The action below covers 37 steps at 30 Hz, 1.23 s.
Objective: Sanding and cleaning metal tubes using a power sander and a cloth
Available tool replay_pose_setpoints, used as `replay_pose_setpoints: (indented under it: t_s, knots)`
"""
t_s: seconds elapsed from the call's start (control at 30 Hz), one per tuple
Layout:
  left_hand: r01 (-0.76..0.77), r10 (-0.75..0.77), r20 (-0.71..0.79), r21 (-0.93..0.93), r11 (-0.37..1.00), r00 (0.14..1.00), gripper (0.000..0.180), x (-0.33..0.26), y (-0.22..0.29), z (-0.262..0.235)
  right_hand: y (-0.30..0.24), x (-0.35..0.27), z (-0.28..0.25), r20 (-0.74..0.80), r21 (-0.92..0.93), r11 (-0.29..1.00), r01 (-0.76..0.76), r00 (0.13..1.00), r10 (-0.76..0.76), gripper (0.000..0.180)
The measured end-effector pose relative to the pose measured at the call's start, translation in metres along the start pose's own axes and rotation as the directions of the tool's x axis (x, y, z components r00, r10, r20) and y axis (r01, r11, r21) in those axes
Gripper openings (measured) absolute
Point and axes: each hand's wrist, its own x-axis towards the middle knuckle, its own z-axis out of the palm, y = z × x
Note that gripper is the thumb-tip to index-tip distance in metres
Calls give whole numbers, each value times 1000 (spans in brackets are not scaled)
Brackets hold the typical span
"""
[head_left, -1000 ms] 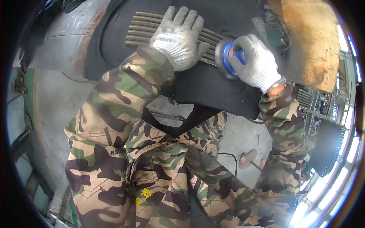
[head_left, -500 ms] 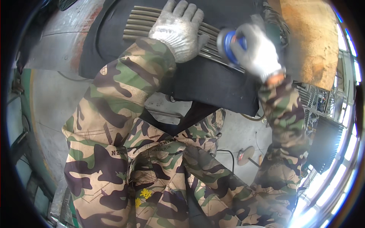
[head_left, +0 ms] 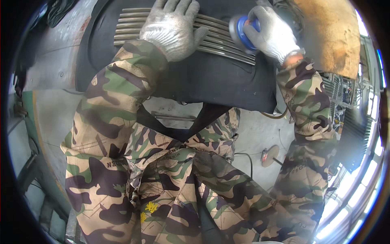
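Several shiny metal tubes [head_left: 219,40] lie side by side on a black cloth [head_left: 215,81], running from left to right. Across their left half my left hand [head_left: 168,34], in a grey-white knit glove, rests flat with its fingers stretched out. My right hand [head_left: 274,36], gloved the same way, is closed around a round blue tool [head_left: 243,34] with a pale disc on its left side. The disc sits at the right ends of the tubes and looks blurred; whether it touches them I cannot tell. My palm and fingers hide part of the tool.
A stained brown board [head_left: 331,36] stands at the far right. Left of the cloth is a grey metal surface [head_left: 55,53] with a dark bundle [head_left: 63,12] on it. On the floor at right sits a round disc [head_left: 273,156] on a rod. More metal bars [head_left: 335,91] lie beyond my right arm.
The tubes, cloth and left hand appear further left in the view, and the tubes' right ends now show more. The right hand and blue tool appear slightly higher, still together.
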Motion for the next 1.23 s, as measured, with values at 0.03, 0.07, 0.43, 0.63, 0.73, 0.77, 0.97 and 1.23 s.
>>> replay_pose_setpoints:
  t_s: [0.03, 0.07, 0.43, 0.63, 0.73, 0.77, 0.97, 1.23]
  knots:
    - [-8, 8, 6, -9, 1000, 1000, 75, -1, 0, 0, -3, -8, 0, -11, 1, 999, 48, 999, -47, 28]
    - [-16, 16, 12, -19, 1000, 1000, 75, -3, 0, 0, -6, -21, -2, -22, 2, 995, 95, 995, -95, 28]
    - [-61, 60, 32, 30, 998, 998, 73, -13, 14, -15, -13, -29, -14, -17, 61, 987, 149, 989, -148, 25]
    - [-102, 99, 57, 54, 993, 993, 74, -15, 3, -13, -14, -22, -10, -50, 97, 988, 124, 992, -119, 22]
    - [-150, 148, 22, 108, 983, 989, 68, -13, -7, -3, -16, -21, -14, -77, 137, 965, 225, 973, -216, 23]
    - [-205, 215, -40, 175, 963, 976, 61, -11, -12, 2, -12, -9, -15, -27, 72, 986, 150, 989, -149, 25]
    - [-198, 206, -66, 108, 974, 976, 62, 0, -20, 11, -16, -22, -16, -37, 156, 972, 176, 984, -172, 24]
    - [-164, 161, 32, 137, 977, 986, 70, -14, -7, 3, -13, -8, -10, -24, 97, 982, 161, 987, -160, 26]
